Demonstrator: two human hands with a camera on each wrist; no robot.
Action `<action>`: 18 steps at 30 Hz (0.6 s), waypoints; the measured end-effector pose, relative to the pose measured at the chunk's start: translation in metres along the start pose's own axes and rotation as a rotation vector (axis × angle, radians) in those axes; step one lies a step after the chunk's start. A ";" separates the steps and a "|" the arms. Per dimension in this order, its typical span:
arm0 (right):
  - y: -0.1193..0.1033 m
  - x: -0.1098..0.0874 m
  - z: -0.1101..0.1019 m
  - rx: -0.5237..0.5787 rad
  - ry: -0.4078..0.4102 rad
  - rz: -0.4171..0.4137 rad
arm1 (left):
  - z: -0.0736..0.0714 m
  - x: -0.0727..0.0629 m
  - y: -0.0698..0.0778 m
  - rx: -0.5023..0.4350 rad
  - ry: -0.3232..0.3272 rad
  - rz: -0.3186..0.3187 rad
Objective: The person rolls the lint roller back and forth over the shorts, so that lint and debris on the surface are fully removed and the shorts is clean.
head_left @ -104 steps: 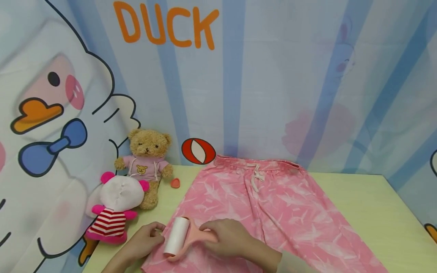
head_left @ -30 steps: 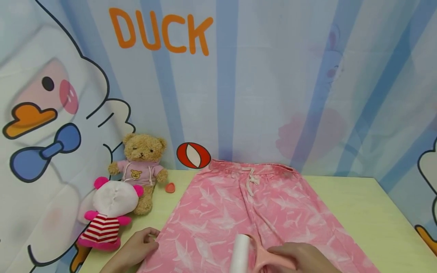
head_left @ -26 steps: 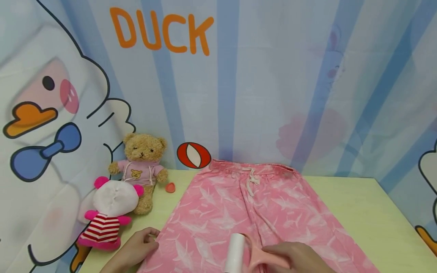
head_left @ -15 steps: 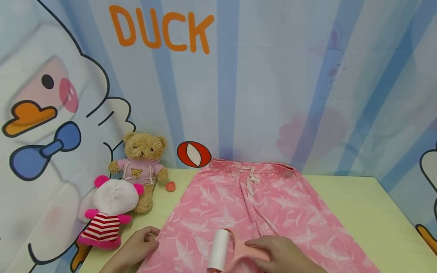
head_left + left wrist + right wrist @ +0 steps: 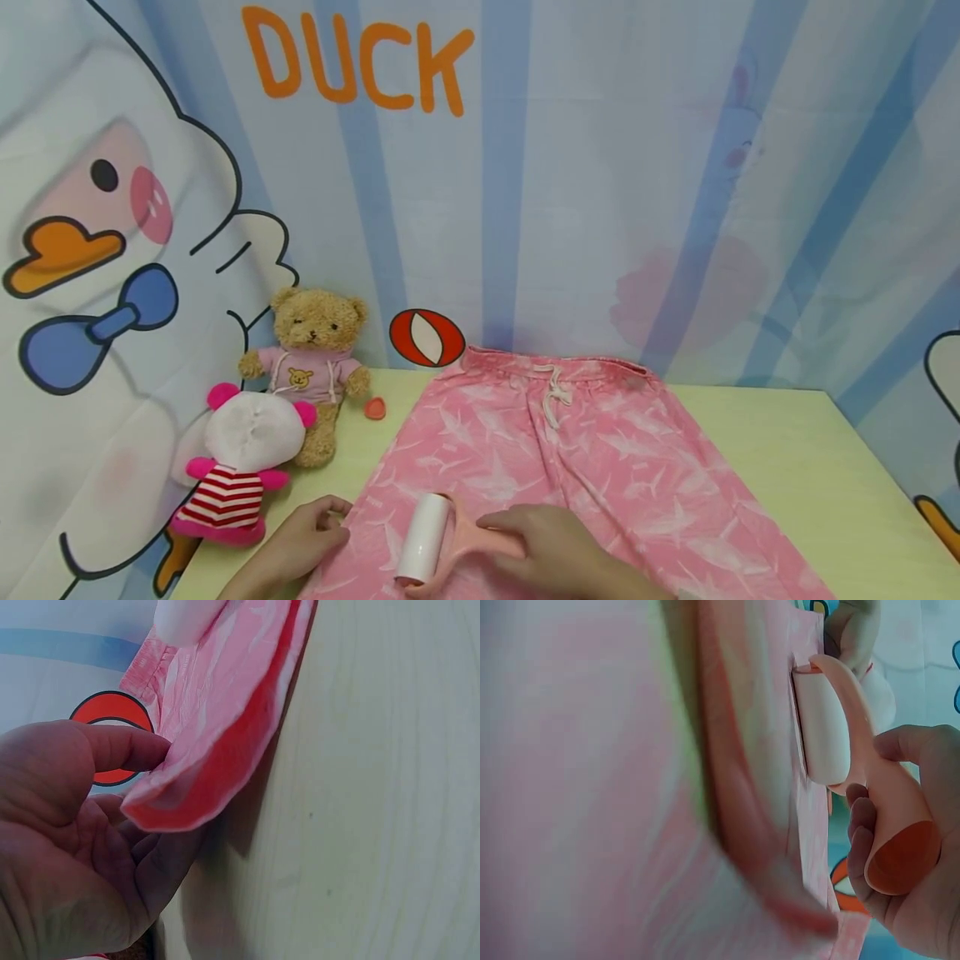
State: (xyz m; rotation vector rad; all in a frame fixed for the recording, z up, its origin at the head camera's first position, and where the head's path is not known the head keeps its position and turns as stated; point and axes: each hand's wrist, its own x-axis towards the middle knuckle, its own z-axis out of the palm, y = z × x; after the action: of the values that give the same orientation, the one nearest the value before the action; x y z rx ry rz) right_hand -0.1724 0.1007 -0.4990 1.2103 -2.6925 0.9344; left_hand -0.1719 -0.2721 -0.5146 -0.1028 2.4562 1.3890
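Note:
Pink shorts (image 5: 630, 467) with a white leaf-like print and a white drawstring lie spread on the table, waistband at the far side. My right hand (image 5: 558, 546) grips the peach handle of a lint roller (image 5: 423, 537), its white cylinder lying on the left leg of the shorts. In the right wrist view, fingers and thumb wrap round the roller's handle (image 5: 896, 810). At the left hem, my left hand (image 5: 307, 533) pinches the cloth's edge. The left wrist view shows the thumb over the hem (image 5: 180, 795), other fingers beneath it, partly hidden.
A teddy bear (image 5: 318, 375) in a lilac hoodie and a white-and-pink plush doll (image 5: 240, 467) in a striped top sit left on the pale wooden table (image 5: 765, 442). A small orange-red piece (image 5: 375, 408) lies beside the bear. A printed curtain (image 5: 585, 167) stands behind.
Over the last second my right hand has moved the lint roller leftward across the shorts, from near the middle to the left leg. My left hand stays at the hem.

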 end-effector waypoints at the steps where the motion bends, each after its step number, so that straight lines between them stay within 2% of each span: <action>1: -0.002 0.005 0.002 0.006 -0.009 0.002 | -0.001 0.000 0.000 0.001 -0.007 0.005; 5: -0.010 0.023 0.012 0.007 -0.044 0.014 | -0.002 -0.001 0.000 0.008 -0.019 0.020; 9: -0.016 0.035 0.021 -0.020 -0.047 0.013 | -0.001 -0.002 0.001 0.023 -0.007 0.029; 18: -0.022 0.051 0.033 -0.027 -0.047 0.019 | -0.002 -0.003 0.003 0.024 -0.006 0.053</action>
State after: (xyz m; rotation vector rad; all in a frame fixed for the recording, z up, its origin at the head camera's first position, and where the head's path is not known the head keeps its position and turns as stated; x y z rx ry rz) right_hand -0.1865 0.0379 -0.5007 1.2187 -2.7481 0.8802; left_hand -0.1696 -0.2725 -0.5106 -0.0278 2.4867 1.3787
